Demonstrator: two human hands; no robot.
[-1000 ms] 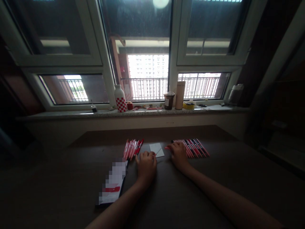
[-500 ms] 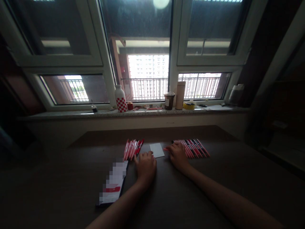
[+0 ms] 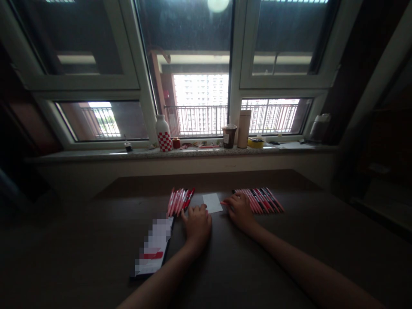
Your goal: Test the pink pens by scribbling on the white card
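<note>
My left hand (image 3: 197,224) rests on the dark table (image 3: 257,262) with its fingers curled, the fingertips just short of a small white paper slip (image 3: 212,202); I see nothing in it. My right hand (image 3: 240,210) lies to the right of the slip, its fingers closed over a pink pen (image 3: 222,203) whose tip pokes out to the left. This hand sits at the left end of a row of pink, red and black pens (image 3: 262,199). A second, smaller bunch of pink and red pens (image 3: 180,200) lies just left of my left hand.
A flat white and red pack (image 3: 152,251) lies on the table at the left. Behind the table, a window sill (image 3: 96,153) carries a red-checked bottle (image 3: 163,133), a lidded cup (image 3: 228,136), a tall tumbler (image 3: 243,122) and a tape roll (image 3: 255,142).
The paper slip, partly lifted at one edge a second ago, now lies flat. My right hand has edged slightly left with the pink pen. My left hand has barely moved.
</note>
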